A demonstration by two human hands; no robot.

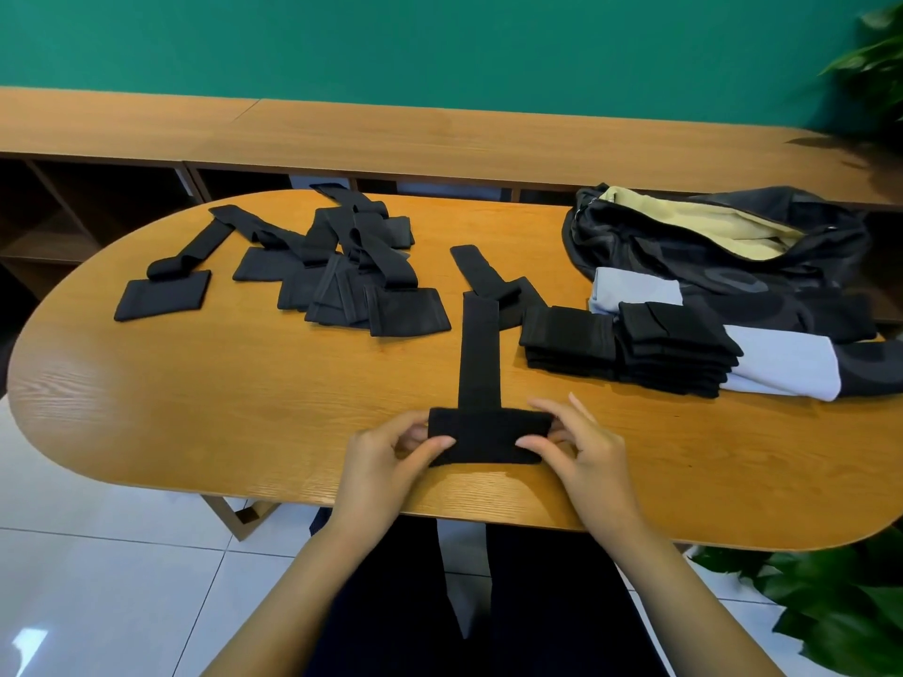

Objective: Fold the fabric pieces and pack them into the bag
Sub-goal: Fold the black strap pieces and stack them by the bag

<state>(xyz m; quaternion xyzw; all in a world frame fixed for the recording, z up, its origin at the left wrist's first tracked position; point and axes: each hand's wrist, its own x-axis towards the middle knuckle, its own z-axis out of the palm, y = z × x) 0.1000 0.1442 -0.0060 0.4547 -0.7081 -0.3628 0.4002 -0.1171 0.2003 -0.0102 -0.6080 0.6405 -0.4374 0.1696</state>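
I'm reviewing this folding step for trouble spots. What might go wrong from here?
The left hand and right hand pinch the fabric piece near the table edge; a loose grip might drop it to the floor. Its strap reaches a loose piece beyond; folding it in may drag that piece. The folded stack looks uneven and may topple when more is added.

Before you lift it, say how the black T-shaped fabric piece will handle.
Likely floppy: the fabric piece lies limp and flat on the table. Probably light: left hand and right hand pinch it by fingertips alone.
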